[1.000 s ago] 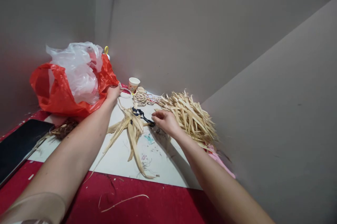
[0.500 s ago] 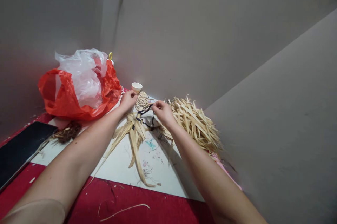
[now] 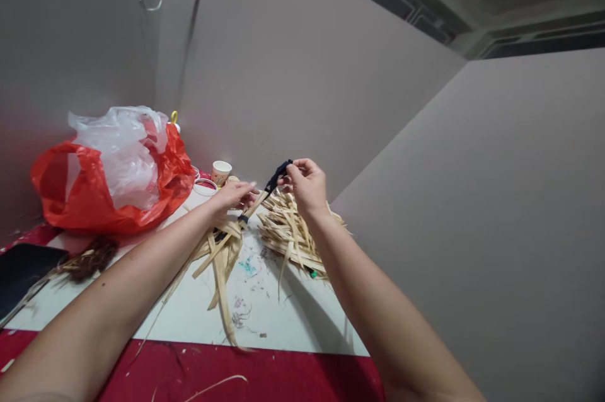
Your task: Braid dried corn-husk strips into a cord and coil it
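My right hand (image 3: 306, 186) pinches the top of a black cord (image 3: 278, 175) and holds it raised. The cord runs down at a slant to a pale straw stem, tied round with a dark band (image 3: 242, 220). Below the band, flat dried straw strips (image 3: 222, 266) fan out and hang over the white board. Beside the stem is my left hand (image 3: 235, 194), palm turned inward and fingers stretched towards it; whether they touch it I cannot tell. Under and behind my right hand lies a thick bundle of cut straw strips (image 3: 295, 232).
A red plastic bag (image 3: 70, 194) with a clear bag inside stands at the left. Near the wall are a paper cup (image 3: 221, 172) and a white ring (image 3: 205, 186). A dark flat device (image 3: 28, 273) and brown fibre (image 3: 94, 260) lie left on the white board (image 3: 283, 320).
My right hand has lifted the black cord, which was a loose loop and is now drawn up with the straw stem. My left hand has moved over beside it. The view has tilted up.
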A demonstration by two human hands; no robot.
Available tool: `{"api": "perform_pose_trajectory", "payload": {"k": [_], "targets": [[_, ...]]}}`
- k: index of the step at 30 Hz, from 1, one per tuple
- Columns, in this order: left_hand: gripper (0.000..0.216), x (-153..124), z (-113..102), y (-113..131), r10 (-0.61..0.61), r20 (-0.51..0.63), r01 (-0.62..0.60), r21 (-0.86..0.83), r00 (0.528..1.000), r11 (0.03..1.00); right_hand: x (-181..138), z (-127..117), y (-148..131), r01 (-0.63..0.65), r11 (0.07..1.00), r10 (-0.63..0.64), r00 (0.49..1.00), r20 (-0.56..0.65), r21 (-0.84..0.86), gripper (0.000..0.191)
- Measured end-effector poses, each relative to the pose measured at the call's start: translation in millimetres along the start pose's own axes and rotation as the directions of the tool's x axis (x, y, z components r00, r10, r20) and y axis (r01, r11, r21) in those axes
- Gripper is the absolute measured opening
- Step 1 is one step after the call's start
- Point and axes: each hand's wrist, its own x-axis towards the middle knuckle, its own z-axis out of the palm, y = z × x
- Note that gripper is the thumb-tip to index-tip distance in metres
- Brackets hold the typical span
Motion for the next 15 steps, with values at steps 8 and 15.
{"api": "perform_pose_trajectory", "payload": {"k": [8,15], "targets": [[0.04,-8,8,8,0.021,0.167,-0.016,-0.03,0.986,0.999,9,-8,-17,0.112,0.994,-0.112,0.989,-0.093,-0.005,0.015],[0.024,-4,-9,0,-0.041,0.081,0.048,-0.081,0.996,0.996,16,-18,-35,0.356,0.933,-0.341,0.919,-0.198,0.047,0.022]]}}
